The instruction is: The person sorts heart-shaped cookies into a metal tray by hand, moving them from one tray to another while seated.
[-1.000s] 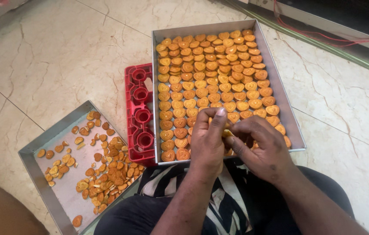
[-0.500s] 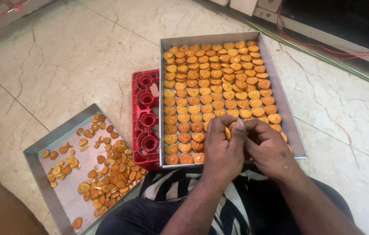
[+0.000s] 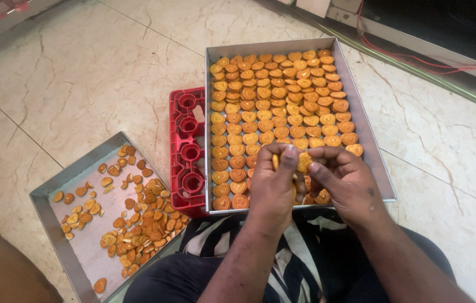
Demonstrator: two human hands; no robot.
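A steel tray (image 3: 369,147) on the floor holds rows of orange heart-shaped biscuits (image 3: 283,95). My left hand (image 3: 273,188) and my right hand (image 3: 345,182) meet over the tray's near edge. Both pinch small biscuits (image 3: 304,162) between thumb and fingertips; my left hand also grips one on edge. The near right corner of the tray is hidden under my hands.
A red plastic mould (image 3: 188,151) with round cups lies against the tray's left side. A second steel tray (image 3: 53,216) at the lower left holds several loose biscuits (image 3: 137,224). Marble floor tiles surround everything. Red cables (image 3: 417,53) run along the far right wall.
My hands have shifted slightly right along the tray's near edge and stay pressed together around biscuits. The view has tilted a little.
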